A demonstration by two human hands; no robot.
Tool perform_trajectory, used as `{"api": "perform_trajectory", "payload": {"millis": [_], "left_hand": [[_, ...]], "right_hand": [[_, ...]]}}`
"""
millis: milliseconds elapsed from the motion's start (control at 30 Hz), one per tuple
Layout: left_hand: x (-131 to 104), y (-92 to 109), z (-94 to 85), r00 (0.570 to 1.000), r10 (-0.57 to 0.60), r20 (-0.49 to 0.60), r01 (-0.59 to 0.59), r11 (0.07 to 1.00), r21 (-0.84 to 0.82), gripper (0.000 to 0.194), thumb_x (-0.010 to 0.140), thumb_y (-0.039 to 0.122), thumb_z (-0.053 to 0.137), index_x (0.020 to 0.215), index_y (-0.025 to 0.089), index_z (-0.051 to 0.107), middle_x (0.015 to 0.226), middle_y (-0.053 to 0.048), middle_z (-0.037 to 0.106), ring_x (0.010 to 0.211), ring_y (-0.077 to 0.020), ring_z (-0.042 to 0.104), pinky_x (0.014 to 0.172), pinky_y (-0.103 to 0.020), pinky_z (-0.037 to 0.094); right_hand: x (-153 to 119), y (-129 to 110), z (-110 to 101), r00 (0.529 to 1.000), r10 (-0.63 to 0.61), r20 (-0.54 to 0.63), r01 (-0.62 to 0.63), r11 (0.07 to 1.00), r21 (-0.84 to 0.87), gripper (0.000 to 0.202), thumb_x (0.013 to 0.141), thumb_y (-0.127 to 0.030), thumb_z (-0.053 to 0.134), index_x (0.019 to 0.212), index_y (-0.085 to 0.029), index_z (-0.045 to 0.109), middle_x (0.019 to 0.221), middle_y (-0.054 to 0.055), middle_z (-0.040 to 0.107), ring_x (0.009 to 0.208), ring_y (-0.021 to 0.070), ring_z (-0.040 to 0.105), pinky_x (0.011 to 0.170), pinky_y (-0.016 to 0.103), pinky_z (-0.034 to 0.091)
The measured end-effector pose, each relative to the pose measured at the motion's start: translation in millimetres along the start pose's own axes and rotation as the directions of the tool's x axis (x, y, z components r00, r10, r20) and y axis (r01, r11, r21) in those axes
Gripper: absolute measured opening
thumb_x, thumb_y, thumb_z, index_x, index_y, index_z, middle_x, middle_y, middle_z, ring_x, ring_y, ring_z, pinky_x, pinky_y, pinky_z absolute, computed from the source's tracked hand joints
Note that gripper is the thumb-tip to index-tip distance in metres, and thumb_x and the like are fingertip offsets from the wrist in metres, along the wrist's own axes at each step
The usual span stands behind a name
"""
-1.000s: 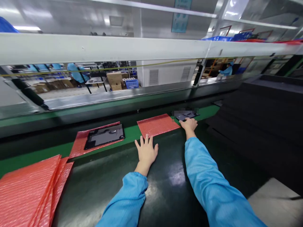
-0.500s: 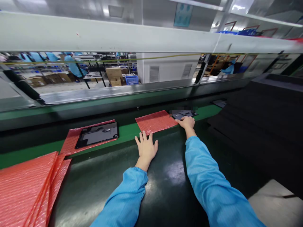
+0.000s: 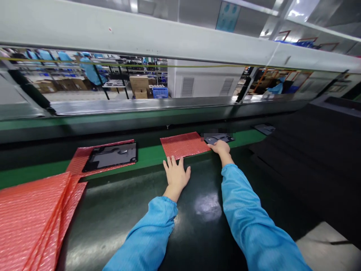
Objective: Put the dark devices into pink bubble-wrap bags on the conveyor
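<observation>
My left hand [image 3: 176,174] has its fingers spread, with the fingertips at the near edge of a red bubble-wrap sheet [image 3: 184,145] on the green belt [image 3: 149,153]. My right hand [image 3: 220,147] is at the near left edge of a flat dark panel [image 3: 221,138], beside the right end of that sheet; its fingers are closed on the panel's edge. Further left, another dark panel [image 3: 113,155] lies on a second red sheet [image 3: 76,160]. Several red bubble-wrap sheets [image 3: 31,214] are stacked at the lower left.
A third dark panel [image 3: 265,129] sits farther right on the belt. A large black surface [image 3: 316,162] fills the right side. The dark worktop [image 3: 126,210] lies in front of me. Behind the metal ledge [image 3: 141,105], people in blue, boxes and racks show.
The left panel and its red sheet have shifted slightly left, and the far right panel shows more fully. Both hands have kept nearly the same pose. The camera view has tilted a little.
</observation>
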State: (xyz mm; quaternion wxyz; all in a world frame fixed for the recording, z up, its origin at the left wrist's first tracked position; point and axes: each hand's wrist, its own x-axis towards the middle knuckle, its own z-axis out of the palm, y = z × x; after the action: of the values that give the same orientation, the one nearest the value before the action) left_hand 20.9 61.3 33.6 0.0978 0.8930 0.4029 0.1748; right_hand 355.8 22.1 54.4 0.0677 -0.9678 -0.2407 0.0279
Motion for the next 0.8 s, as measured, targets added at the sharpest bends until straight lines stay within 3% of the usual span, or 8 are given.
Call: {"api": "perform_trajectory", "payload": {"millis": [233, 367, 467, 633, 733, 800], "left_hand": [[4, -1, -0.8, 1.0, -0.02, 0.023, 0.02, 1.0, -0.01, 0.071, 0.105, 0.058, 0.058, 0.158, 0.011, 0.057, 0.166, -0.025, 0.046, 0.16, -0.0434, 0.034, 0.134, -0.065, 0.022], [6, -3, -1.9, 0.999, -0.041, 0.012, 0.041, 0.999, -0.009, 0.067, 0.106, 0.055, 0.056, 0.156, 0.01, 0.058, 0.166, -0.026, 0.046, 0.16, -0.0434, 0.034, 0.134, -0.065, 0.022], [6, -2, -2.3, 0.998, -0.058, -0.003, 0.058, 0.998, -0.019, 0.066, 0.105, 0.054, 0.056, 0.152, 0.008, 0.061, 0.165, -0.028, 0.047, 0.16, -0.0442, 0.034, 0.134, -0.063, 0.023], [5, 1, -1.5, 0.995, -0.092, -0.047, 0.091, 0.995, -0.035, 0.07, 0.104, 0.053, 0.059, 0.153, 0.004, 0.058, 0.163, -0.03, 0.047, 0.161, -0.0471, 0.031, 0.134, -0.064, 0.024], [6, 2, -1.2, 0.993, -0.105, -0.055, 0.103, 0.994, -0.033, 0.073, 0.104, 0.053, 0.06, 0.159, 0.005, 0.054, 0.165, -0.03, 0.045, 0.161, -0.0486, 0.03, 0.134, -0.065, 0.022], [7, 2, -1.3, 0.993, -0.111, -0.038, 0.109, 0.994, -0.028, 0.075, 0.104, 0.054, 0.059, 0.162, 0.006, 0.051, 0.165, -0.03, 0.044, 0.161, -0.0489, 0.029, 0.134, -0.066, 0.02]], "right_hand": [[4, -9, -3, 0.994, -0.094, 0.049, 0.096, 0.995, -0.025, 0.047, 0.095, -0.066, 0.072, 0.103, -0.021, 0.087, 0.12, 0.015, 0.079, 0.118, 0.0329, 0.072, 0.099, 0.04, 0.055], [-2, -12, -12, 1.0, -0.017, -0.024, 0.017, 1.0, 0.019, 0.042, 0.096, -0.059, 0.074, 0.114, -0.023, 0.087, 0.124, 0.015, 0.079, 0.119, 0.0333, 0.073, 0.101, 0.041, 0.056], [-4, -21, -13, 0.997, -0.039, -0.063, 0.044, 0.996, 0.075, 0.037, 0.098, -0.057, 0.072, 0.111, -0.026, 0.087, 0.121, 0.013, 0.08, 0.119, 0.0315, 0.073, 0.103, 0.039, 0.056], [8, -74, -5, 0.993, -0.093, -0.069, 0.103, 0.983, 0.155, 0.033, 0.098, -0.047, 0.071, 0.115, -0.023, 0.086, 0.122, 0.013, 0.08, 0.12, 0.0289, 0.074, 0.104, 0.036, 0.056], [26, -110, -5, 0.996, -0.045, -0.077, 0.056, 0.986, 0.156, 0.044, 0.096, -0.047, 0.073, 0.123, -0.014, 0.081, 0.124, 0.021, 0.078, 0.118, 0.0308, 0.074, 0.099, 0.037, 0.058], [39, -126, -5, 0.999, 0.015, -0.03, -0.01, 0.988, 0.151, 0.048, 0.093, -0.05, 0.078, 0.118, -0.009, 0.081, 0.114, 0.023, 0.079, 0.111, 0.0315, 0.075, 0.093, 0.036, 0.059]]}}
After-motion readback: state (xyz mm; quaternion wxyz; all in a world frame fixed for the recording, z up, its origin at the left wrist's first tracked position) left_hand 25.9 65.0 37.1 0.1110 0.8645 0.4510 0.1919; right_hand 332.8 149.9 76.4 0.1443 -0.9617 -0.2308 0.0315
